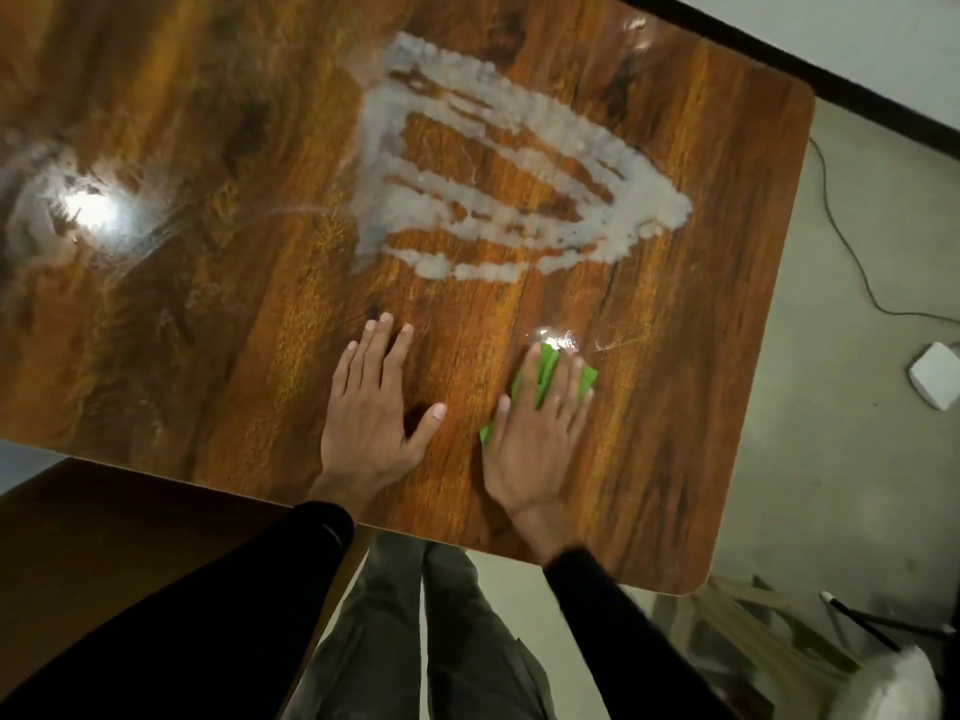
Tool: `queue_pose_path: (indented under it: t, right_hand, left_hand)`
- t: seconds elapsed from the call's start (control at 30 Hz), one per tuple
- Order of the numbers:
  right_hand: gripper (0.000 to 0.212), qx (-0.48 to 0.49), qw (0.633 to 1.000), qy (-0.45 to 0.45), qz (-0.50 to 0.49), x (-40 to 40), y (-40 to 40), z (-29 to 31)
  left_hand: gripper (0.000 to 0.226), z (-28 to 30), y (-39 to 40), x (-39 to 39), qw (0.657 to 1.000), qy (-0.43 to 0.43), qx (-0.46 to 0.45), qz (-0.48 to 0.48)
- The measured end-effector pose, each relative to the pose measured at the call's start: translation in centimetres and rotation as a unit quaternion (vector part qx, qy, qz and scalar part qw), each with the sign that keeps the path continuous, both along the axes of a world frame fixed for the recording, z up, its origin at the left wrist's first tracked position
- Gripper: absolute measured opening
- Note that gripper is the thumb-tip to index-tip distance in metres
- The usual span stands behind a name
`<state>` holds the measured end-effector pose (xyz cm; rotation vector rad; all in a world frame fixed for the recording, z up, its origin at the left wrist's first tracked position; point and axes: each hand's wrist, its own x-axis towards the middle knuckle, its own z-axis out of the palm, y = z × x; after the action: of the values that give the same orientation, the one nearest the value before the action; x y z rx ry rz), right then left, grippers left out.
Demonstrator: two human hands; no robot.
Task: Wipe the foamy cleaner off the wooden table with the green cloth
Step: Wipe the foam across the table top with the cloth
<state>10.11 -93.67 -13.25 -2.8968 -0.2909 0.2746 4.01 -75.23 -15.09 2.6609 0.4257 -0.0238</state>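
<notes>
White foamy cleaner lies in zigzag stripes across the far middle of the glossy wooden table. My right hand lies flat with straight fingers on the green cloth, pressing it onto the wood near the front edge, well short of the foam. Only bits of the cloth show between and beside the fingers. My left hand rests flat on the bare wood to the left of it, fingers spread, holding nothing.
A dark second tabletop adjoins the near left. The table's right edge drops to a grey floor with a cable and a white box. A wet smear glints just beyond the cloth. A lamp reflection shines at left.
</notes>
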Motion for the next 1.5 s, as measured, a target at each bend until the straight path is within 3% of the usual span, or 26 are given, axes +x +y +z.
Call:
queue_pose_path:
  t: [0.1, 0.23, 0.33, 0.4, 0.5, 0.6, 0.67, 0.73, 0.83, 0.93, 1.0, 1.13, 1.23, 1.3, 1.37, 1.5]
  right_hand:
    - [0.066, -0.015, 0.998, -0.029, 0.055, 6.2, 2.8, -0.9]
    - [0.067, -0.044, 0.995, -0.055, -0.075, 9.8, -1.1, -1.0]
    - [0.067, -0.049, 0.989, -0.049, -0.128, 6.7, -3.5, -0.3]
    - [0.068, -0.052, 0.995, -0.022, -0.079, 3.0, -2.6, 0.3]
    - [0.069, -0.046, 0.994, 0.004, 0.094, 0.8, 0.6, 0.7]
    - [0.068, -0.033, 0.962, -0.003, 0.273, 4.7, 4.4, 0.7]
    - [0.067, -0.026, 0.95, -0.014, 0.309, 9.2, 6.5, 0.6]
    - [0.067, -0.039, 0.958, -0.025, 0.284, 13.5, 7.3, 0.3]
    - [0.067, -0.042, 0.982, -0.033, 0.179, 16.4, 5.5, 0.3]
    - [0.065, -0.035, 0.99, -0.04, 0.128, 13.3, 2.5, 0.4]
    - [0.068, -0.035, 0.986, -0.014, 0.164, 9.8, 1.5, 0.7]
    - [0.073, -0.035, 0.93, 0.032, 0.363, 6.0, 3.4, 1.5]
    - [0.072, -0.025, 0.859, 0.003, 0.512, 8.2, 9.0, 1.2]
    - [0.072, -0.021, 0.835, -0.021, 0.55, 10.8, 13.4, 0.8]
    - [0.071, -0.027, 0.848, -0.048, 0.528, 14.1, 16.8, 0.5]
    - [0.067, -0.018, 0.925, -0.05, 0.376, 19.5, 17.4, 0.5]
  left_hand:
    - [0.09, -0.1, 0.0, -0.2, 1.0, 0.002, -0.001, -0.001]
    - [0.091, 0.1, 0.1, -0.1, 1.0, 0.004, -0.002, -0.008]
    - [0.092, 0.2, 0.1, -0.1, 1.0, 0.005, -0.006, -0.007]
    - [0.091, 0.4, 0.3, -0.1, 1.0, -0.002, -0.021, -0.003]
    - [0.088, 0.6, 0.4, -0.4, 0.995, -0.043, -0.085, 0.026]
    - [0.082, 1.5, 0.8, -0.6, 0.98, -0.087, -0.138, 0.116]
    - [0.08, 2.0, 1.9, -0.1, 0.972, -0.078, -0.116, 0.189]
    - [0.084, 2.0, 3.9, 0.4, 0.974, -0.052, -0.071, 0.211]
    - [0.095, 1.2, 6.9, 0.5, 0.986, -0.012, -0.017, 0.166]
    - [0.105, 0.7, 7.4, 0.3, 0.988, 0.025, 0.035, 0.151]
    - [0.11, 0.5, 7.3, 0.3, 0.987, 0.037, 0.046, 0.151]
    - [0.104, 0.4, 7.3, 0.3, 0.986, 0.014, 0.023, 0.167]
    - [0.095, 0.4, 7.1, 0.2, 0.98, -0.013, 0.009, 0.2]
    - [0.093, 0.5, 7.1, 0.2, 0.974, -0.021, 0.013, 0.224]
    - [0.093, 0.5, 7.1, 0.4, 0.972, -0.011, 0.013, 0.236]
    - [0.095, 0.4, 7.2, 0.4, 0.971, 0.011, 0.024, 0.238]
